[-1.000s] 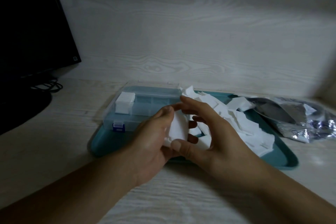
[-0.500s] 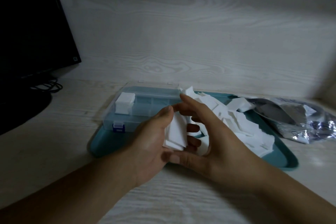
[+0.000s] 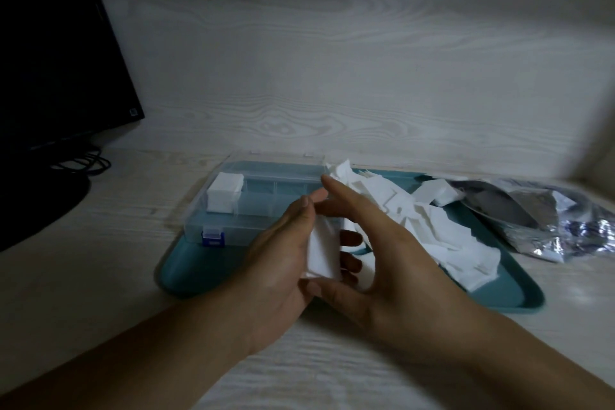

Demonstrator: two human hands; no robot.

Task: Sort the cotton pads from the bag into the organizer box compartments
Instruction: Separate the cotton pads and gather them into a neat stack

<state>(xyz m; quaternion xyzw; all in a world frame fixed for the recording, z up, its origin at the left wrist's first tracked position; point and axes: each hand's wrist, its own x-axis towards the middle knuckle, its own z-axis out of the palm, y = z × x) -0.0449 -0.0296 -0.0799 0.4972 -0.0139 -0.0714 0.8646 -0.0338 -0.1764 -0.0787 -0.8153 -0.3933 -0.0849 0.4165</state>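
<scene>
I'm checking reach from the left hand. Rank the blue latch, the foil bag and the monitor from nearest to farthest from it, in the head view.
From the left hand:
1. Blue latch, on the box front, just to its left.
2. Foil bag, right of the tray.
3. Monitor, far left, at the back.

head view, close, facing forward-down over tray (image 3: pixel 186 280)

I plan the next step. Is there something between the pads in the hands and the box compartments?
Nothing visible blocks it. The organizer box stands open just beyond the held cotton pads, and its middle compartments look empty.
</scene>
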